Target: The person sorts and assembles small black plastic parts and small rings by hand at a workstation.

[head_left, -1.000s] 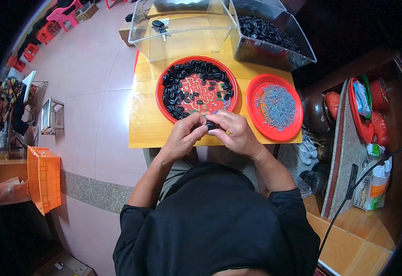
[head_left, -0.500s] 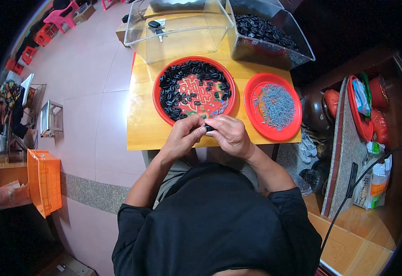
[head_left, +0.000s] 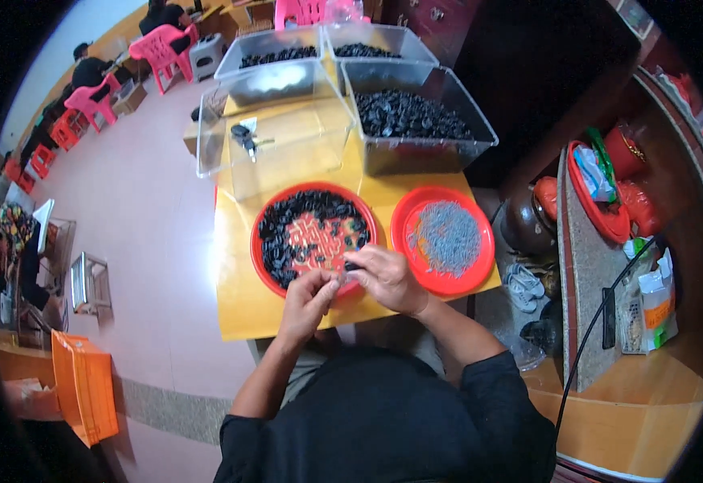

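Observation:
My left hand (head_left: pixel 309 299) is closed in a pinch at the near edge of a red round tray (head_left: pixel 258 259); what its fingertips hold, if anything, is too small to make out. Close beside it, my right hand (head_left: pixel 390 280) pinches a small black plastic part (head_left: pixel 353 266) over the tray's near right side. Many similar black plastic parts (head_left: pixel 280 233) lie along the tray's left and far sides, around a patterned red bottom. To the right, a second red tray (head_left: pixel 399 229) holds a heap of small silvery screws (head_left: pixel 450 237).
Clear bins of black parts (head_left: pixel 412 117) stand at the back of the yellow table (head_left: pixel 239 310). A nearer clear bin (head_left: pixel 311 141) has keys (head_left: pixel 244 138) in or behind it. An orange crate (head_left: pixel 86 386) and metal stool (head_left: pixel 90 283) stand left; people sit far left.
The view has tilted up, showing more bins and seated people. My hands, together over one black part before, are now slightly apart, the right one higher over the tray.

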{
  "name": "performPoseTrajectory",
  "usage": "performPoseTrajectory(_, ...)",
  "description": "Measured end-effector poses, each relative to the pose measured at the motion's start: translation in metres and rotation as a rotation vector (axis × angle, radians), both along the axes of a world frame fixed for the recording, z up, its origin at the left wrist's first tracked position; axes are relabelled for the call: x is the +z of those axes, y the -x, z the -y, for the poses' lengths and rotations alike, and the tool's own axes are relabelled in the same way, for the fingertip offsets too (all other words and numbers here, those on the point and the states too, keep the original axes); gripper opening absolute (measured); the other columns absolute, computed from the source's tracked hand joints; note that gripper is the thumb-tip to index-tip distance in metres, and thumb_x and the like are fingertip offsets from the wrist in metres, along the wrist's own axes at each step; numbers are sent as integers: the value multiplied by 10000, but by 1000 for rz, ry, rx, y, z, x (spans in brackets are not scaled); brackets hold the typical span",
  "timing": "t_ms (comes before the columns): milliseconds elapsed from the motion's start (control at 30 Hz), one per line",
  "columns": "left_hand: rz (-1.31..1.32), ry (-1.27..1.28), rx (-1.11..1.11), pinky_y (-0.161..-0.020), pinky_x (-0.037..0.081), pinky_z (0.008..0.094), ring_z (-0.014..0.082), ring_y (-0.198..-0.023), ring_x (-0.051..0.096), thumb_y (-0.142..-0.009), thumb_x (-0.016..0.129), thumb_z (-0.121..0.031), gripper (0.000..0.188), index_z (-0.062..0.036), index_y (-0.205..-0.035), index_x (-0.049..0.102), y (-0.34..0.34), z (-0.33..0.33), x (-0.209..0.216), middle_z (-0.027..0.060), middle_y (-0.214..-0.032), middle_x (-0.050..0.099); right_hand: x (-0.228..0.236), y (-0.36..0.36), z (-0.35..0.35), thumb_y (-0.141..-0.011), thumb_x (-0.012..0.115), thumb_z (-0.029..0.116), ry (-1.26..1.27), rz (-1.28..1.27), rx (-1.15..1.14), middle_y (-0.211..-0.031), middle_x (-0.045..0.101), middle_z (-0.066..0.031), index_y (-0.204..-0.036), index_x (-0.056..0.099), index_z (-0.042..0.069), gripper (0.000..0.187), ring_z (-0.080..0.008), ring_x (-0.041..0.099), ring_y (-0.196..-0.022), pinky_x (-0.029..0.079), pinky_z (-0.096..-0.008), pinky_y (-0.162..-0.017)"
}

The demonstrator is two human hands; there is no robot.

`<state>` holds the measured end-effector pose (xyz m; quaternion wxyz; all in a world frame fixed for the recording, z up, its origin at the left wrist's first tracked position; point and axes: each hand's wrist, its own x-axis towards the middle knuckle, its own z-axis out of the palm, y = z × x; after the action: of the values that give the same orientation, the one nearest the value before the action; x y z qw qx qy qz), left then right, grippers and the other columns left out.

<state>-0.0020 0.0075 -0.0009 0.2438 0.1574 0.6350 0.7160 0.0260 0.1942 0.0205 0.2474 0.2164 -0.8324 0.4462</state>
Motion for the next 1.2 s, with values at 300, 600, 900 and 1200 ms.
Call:
performPoseTrajectory(300,-536,-205,-568,-786,450,310,224,-887,573,-880,558,-74,149,25,-984,597,-31,-16,103,122,-934,578,70,126,-124,-826,592,-24,273,-1,-459,-900,599,-83,-1344,360,-56,568,-80,556,-690,504,-220,-582)
performPoseTrajectory(600,-407,-982,-1615,-1062,203,482,406,-1316,274,-986,318,-380,545,64,-1278,437,-104,-51,157,258,-1378,354,24,31,-71,-859,503,-63,473,83,-342,-788,581,-69,-1160,519,-45,302,-84,527,-585,454,-222,-520)
performPoseTrajectory(900,-697,-949,-1663,-1073,208,486,395,-1341,222,-986,295,-363,562,36,-1382,298,-165,-85,168,227,-1449,262,-6,-63,-28,-851,577,-14,512,321,-249,-808,574,-40,-1109,554,-47,261,-70,560,-668,495,-205,-563)
performPoseTrajectory(1200,-669,-925,-1724,-1053,193,519,413,-1329,217,-982,259,-410,590,41,-1353,338,-178,-67,153,227,-1431,279,-13,-104,-8,-852,567,-25,593,330,-214,-777,592,-65,-1097,552,-46,246,-81,555,-615,492,-209,-534)
